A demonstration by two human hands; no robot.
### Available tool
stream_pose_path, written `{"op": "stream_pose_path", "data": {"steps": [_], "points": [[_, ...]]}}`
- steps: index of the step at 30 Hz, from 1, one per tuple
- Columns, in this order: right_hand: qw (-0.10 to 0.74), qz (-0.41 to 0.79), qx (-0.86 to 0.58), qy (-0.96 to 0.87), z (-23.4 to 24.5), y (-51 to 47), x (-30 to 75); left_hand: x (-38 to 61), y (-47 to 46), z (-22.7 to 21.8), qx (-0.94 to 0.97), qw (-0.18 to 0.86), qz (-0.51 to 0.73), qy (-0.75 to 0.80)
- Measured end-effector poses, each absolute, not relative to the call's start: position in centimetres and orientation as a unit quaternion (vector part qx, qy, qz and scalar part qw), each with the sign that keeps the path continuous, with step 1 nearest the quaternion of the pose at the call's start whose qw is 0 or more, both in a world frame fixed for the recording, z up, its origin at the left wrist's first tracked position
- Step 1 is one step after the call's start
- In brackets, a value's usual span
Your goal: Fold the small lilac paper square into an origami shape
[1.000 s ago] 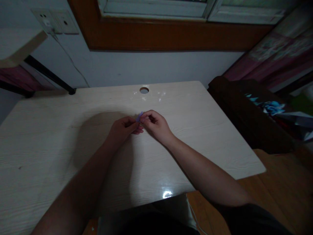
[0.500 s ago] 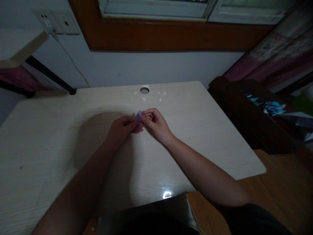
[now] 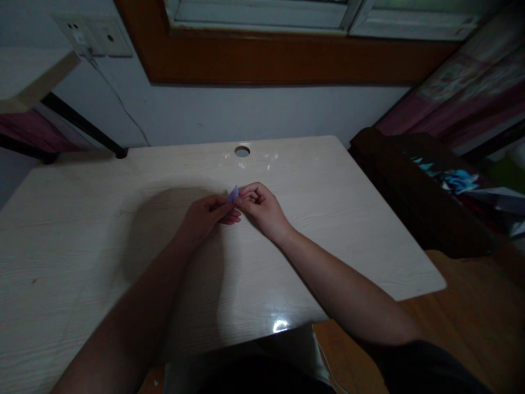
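Note:
A small purple folded piece of paper [image 3: 233, 193] sits between the fingertips of both my hands, just above the pale wooden table [image 3: 102, 219]. My left hand [image 3: 205, 214] pinches it from the left with curled fingers. From the right, my right hand [image 3: 261, 207] pinches the same piece with its fingers bent inward. Most of the paper is hidden by my fingers.
A round cable hole [image 3: 241, 150] lies in the table near its far edge. A dark chair or sofa [image 3: 414, 191] with blue and white items stands to the right. A shelf [image 3: 28, 76] juts out at upper left, under wall sockets [image 3: 94, 35].
The purple paper has turned slightly between my fingertips and shows a wider face. Both hands stay in nearly the same place.

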State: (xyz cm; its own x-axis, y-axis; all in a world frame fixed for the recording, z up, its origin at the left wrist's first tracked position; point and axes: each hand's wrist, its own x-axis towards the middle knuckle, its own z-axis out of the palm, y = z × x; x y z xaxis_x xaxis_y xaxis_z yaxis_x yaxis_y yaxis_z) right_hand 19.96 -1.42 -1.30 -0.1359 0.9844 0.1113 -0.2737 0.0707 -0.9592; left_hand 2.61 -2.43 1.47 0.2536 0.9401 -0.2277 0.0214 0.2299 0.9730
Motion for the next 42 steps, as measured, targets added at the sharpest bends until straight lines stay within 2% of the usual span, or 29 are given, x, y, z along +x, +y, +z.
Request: {"op": "stream_pose_path", "data": {"steps": [42], "points": [[0.577,0.541,-0.399,-0.463,-1.28,-1.52,19.86,2.7,-2.43,1.52,0.511,0.619,0.351,0.482]]}}
